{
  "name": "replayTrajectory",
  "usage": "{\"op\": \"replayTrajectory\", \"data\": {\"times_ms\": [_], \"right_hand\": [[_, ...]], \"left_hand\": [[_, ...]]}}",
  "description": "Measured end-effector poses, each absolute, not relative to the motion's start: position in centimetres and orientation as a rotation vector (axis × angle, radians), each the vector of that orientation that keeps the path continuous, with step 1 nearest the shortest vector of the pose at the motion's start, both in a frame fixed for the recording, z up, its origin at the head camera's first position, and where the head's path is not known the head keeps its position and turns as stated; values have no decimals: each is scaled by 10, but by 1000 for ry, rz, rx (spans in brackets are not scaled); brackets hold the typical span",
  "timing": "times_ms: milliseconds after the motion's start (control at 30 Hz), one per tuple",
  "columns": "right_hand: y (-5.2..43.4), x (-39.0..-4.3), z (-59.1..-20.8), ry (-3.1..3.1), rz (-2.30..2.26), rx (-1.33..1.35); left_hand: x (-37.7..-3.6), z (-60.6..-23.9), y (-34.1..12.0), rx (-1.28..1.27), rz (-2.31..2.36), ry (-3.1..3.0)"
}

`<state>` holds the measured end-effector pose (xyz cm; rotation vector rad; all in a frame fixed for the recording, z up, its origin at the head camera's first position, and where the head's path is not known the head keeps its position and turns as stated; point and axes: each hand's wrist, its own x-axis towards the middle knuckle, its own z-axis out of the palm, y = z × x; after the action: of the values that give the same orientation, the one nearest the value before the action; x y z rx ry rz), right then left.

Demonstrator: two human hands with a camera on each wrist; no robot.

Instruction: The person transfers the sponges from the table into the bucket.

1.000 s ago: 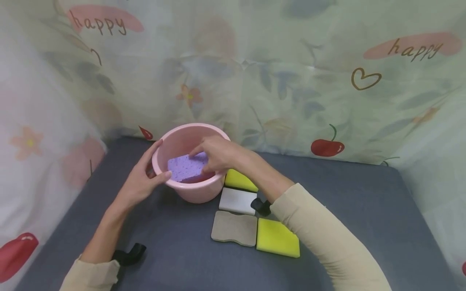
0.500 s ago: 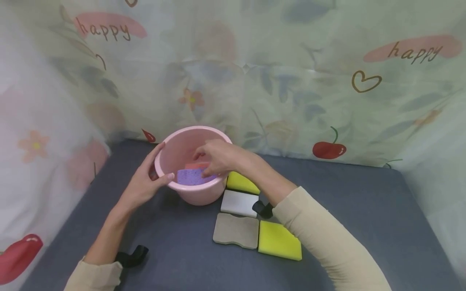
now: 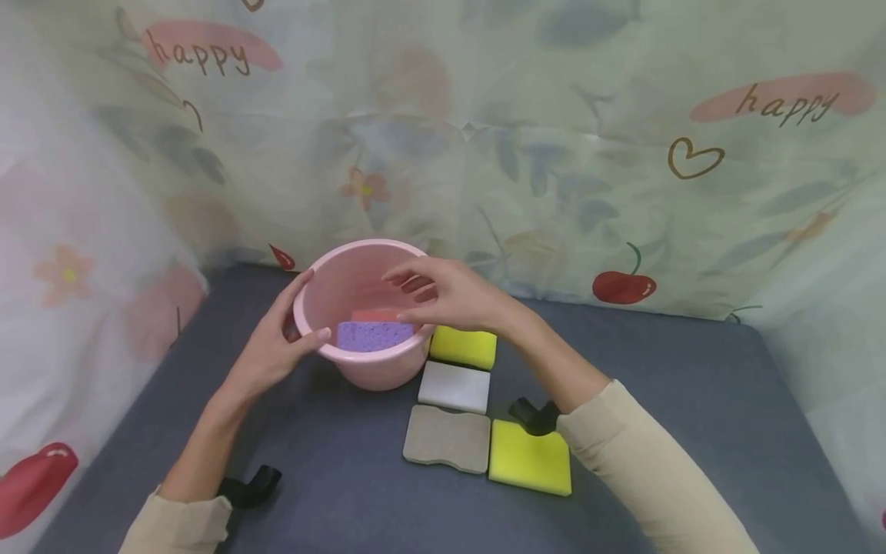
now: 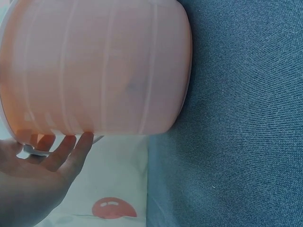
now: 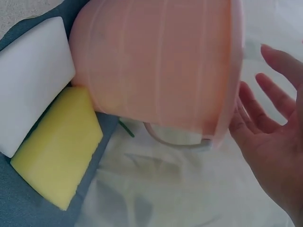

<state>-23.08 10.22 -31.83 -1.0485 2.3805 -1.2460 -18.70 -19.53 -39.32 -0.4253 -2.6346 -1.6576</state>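
A dark grey-blue cloth (image 3: 692,400) with a fine woven grain covers the flat work surface, running from the near edge to the far wall. Behind it and along both sides hangs a thin, pale green curtain (image 3: 484,138) — slightly creased, semi-sheer, with soft even light coming through it. The curtain carries a faded print: leaves, small orange flowers, red cherries (image 3: 623,285), an outlined heart (image 3: 695,158), and pink ovals bearing the word "happy" (image 3: 785,98) at far left and far right. On the left side the fabric looks whiter and brighter — a large red cherry shows at its near lower corner.
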Motion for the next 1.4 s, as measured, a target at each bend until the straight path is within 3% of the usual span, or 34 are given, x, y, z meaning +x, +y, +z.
{"op": "replayTrajectory", "data": {"times_ms": [600,1400], "right_hand": [[136,-208,-317,2334,-1392,-1081],[195,-165,-351,2521,-1280,-951]], "left_hand": [[-190,-390,-193,-436,-1645,-2622],[-182,-386,-196,-367,-1626,-2722]]}}
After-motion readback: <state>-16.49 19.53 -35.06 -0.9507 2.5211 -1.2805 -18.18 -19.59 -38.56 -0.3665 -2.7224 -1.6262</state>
